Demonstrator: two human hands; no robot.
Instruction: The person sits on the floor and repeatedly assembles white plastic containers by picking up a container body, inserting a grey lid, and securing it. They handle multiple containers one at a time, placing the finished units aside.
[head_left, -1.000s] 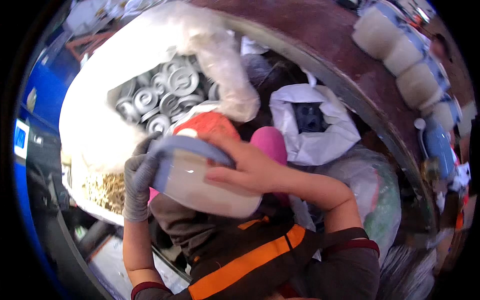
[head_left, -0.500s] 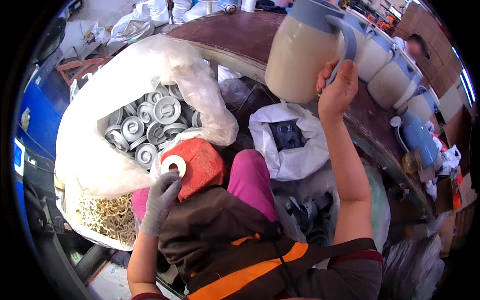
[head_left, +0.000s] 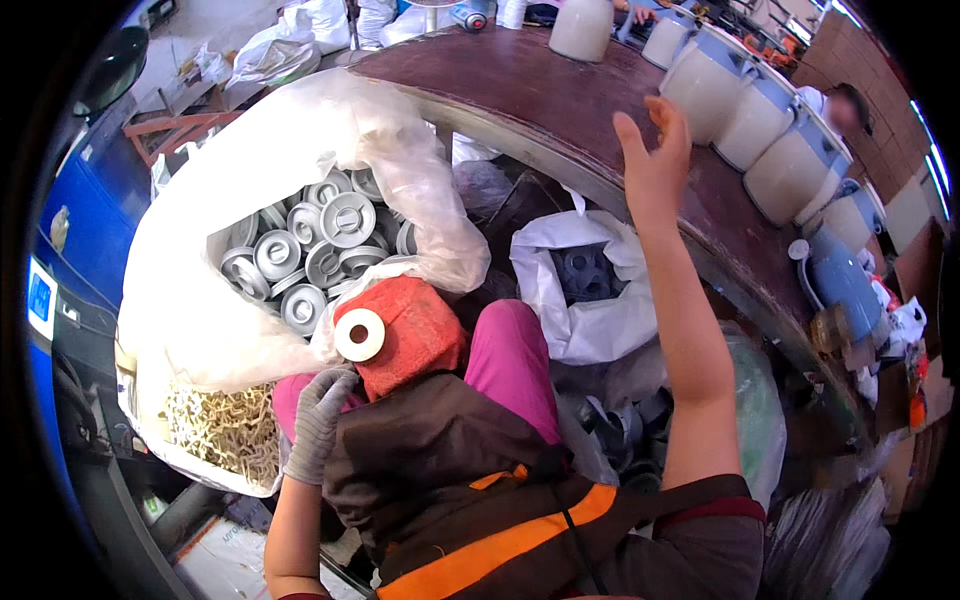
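My right hand [head_left: 655,150] is raised above the near edge of the table, bare and empty, its thumb and fingers apart. Closest to it on the table is a cream jug [head_left: 700,85] with a grey-blue top, in a row with several like it. My left hand [head_left: 318,415], in a pale grey glove, hangs low beside my knee with its fingers curled together; whatever they may hold is hidden. Just above it, a cream ring [head_left: 360,335] with a round hole sits on a red block-like thing [head_left: 415,330] between my knees.
A large plastic sack [head_left: 180,290] holds several round grey lids [head_left: 348,220]. Below it, a bag is full of small beige pieces [head_left: 225,435]. A white bag [head_left: 535,290] with dark parts stands under the brown table [head_left: 480,75]. Another person [head_left: 845,110] is at the far right.
The jug has left my right hand, which is now open. My left hand has drawn down, away from the cream ring on the red block.
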